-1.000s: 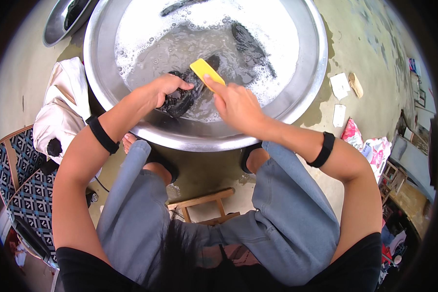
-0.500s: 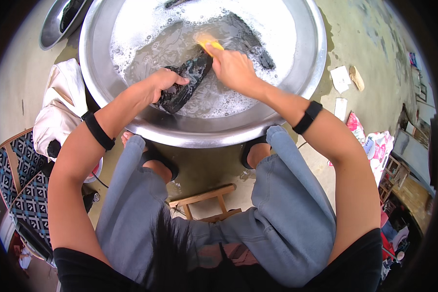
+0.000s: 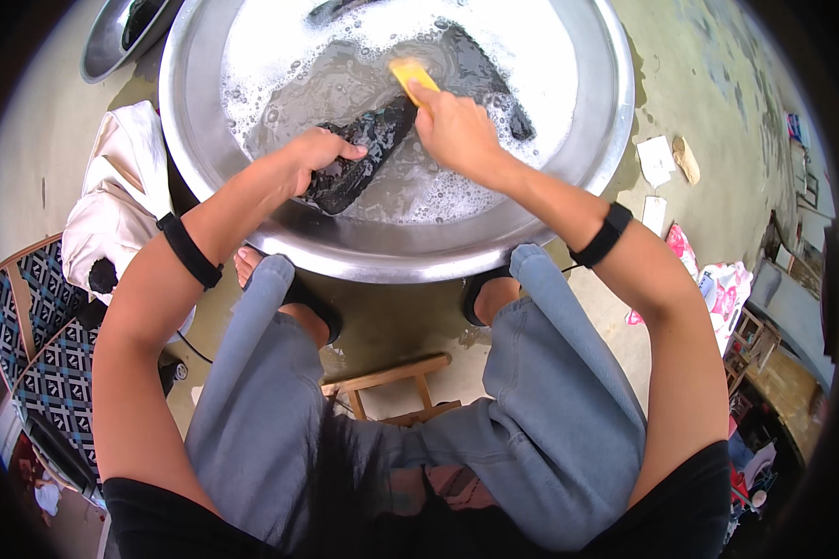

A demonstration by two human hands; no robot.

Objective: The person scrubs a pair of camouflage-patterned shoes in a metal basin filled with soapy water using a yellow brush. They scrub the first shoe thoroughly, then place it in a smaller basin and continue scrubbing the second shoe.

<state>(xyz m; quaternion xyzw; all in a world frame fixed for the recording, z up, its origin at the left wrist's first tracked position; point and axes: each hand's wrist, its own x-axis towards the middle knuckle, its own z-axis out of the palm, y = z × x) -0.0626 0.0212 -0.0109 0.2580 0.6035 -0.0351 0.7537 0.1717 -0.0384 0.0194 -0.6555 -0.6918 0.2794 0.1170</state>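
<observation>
A large round metal basin [image 3: 615, 112] holds grey, soapy water. My left hand [image 3: 324, 156] is closed on a dark, wet, elongated piece [image 3: 368, 154]; its thumb lies on top and its fingers are hidden beneath. Whether this piece is cloth or a shoe, I cannot make out. My right hand [image 3: 457, 130] grips a yellow brush [image 3: 410, 76], whose blurred head is just beyond the far end of the dark piece. Another long dark piece [image 3: 480, 74] lies partly under the suds at the right, and part of a third dark thing [image 3: 331, 9] shows at the far edge.
A smaller metal bowl [image 3: 98, 56] with something black in it stands far left. Beside the basin, pale cloth [image 3: 126, 177] hangs over a patterned chair [image 3: 61, 391]. A low wooden stool [image 3: 391, 377] is between my legs. White papers [image 3: 655, 160] lie on the floor at right.
My right hand and the yellow brush have shifted slightly right, away from me, and the brush is less blurred. The left hand keeps its hold on the dark piece.
</observation>
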